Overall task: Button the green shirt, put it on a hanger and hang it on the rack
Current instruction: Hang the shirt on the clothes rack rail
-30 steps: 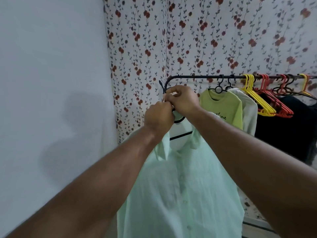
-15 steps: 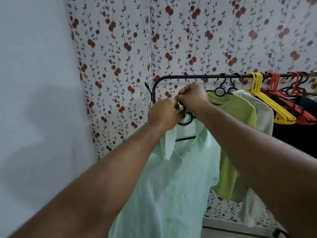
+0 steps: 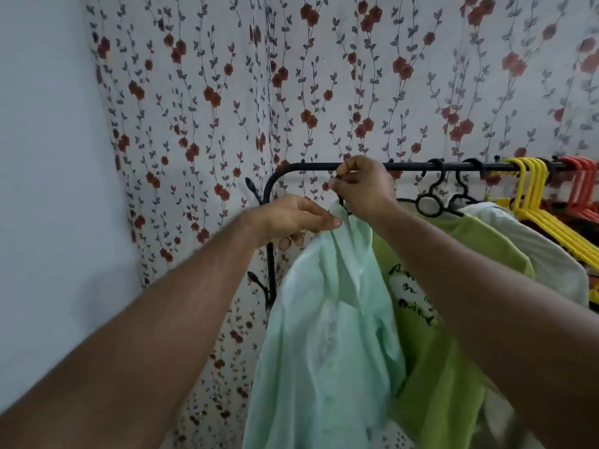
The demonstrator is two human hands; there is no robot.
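Observation:
The pale mint green shirt [image 3: 327,335] hangs buttoned down the front, just under the left end of the black rack rail [image 3: 308,166]. My right hand [image 3: 363,189] is closed around the hook of the shirt's black hanger [image 3: 341,202], right at the rail; whether the hook sits over the rail I cannot tell, since my fingers hide it. My left hand [image 3: 291,218] pinches the shirt's collar at its left shoulder, just below and left of the right hand.
On the rail to the right hang a lime green T-shirt [image 3: 453,286], a white garment [image 3: 531,247], then empty yellow hangers [image 3: 534,196] and red hangers [image 3: 580,186]. The rack's black upright [image 3: 270,254] stands left of the shirt. A flowered curtain [image 3: 324,76] covers the wall behind.
Both hands have lifted the hanger and shirt up and to the right, from below the rail's corner to the rail itself. The shirt has turned partly sideways.

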